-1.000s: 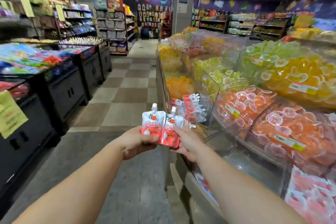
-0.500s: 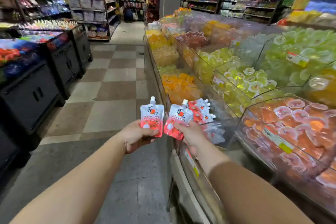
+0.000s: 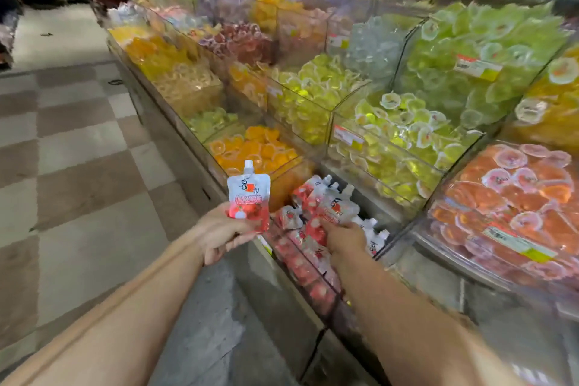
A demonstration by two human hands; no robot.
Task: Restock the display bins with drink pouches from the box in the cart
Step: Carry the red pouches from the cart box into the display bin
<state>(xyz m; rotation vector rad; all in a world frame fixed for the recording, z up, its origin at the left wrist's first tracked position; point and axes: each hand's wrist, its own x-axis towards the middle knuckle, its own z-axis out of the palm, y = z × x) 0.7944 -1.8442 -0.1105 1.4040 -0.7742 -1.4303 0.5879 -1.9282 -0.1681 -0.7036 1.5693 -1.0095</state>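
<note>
My left hand [image 3: 221,233] holds a red-and-white drink pouch [image 3: 248,197] upright by its lower edge, over the aisle beside the display. My right hand [image 3: 343,240] reaches into the clear front bin [image 3: 316,283] and grips a second pouch [image 3: 336,207] that lies tilted on the pile of several similar pouches [image 3: 300,229]. The bin sits low at the display's front edge. The cart and its box are out of view.
Clear bins of jelly cups fill the display: orange [image 3: 253,149] behind the pouch bin, yellow-green [image 3: 404,135] to its right, pink-orange [image 3: 513,197] at far right. A checkered tile aisle [image 3: 72,135] runs along the left. Shelves stand at the back.
My right hand moved its pouch forward and down onto the pile in the bin. My left hand stayed out over the aisle with its pouch. The view dropped toward the display.
</note>
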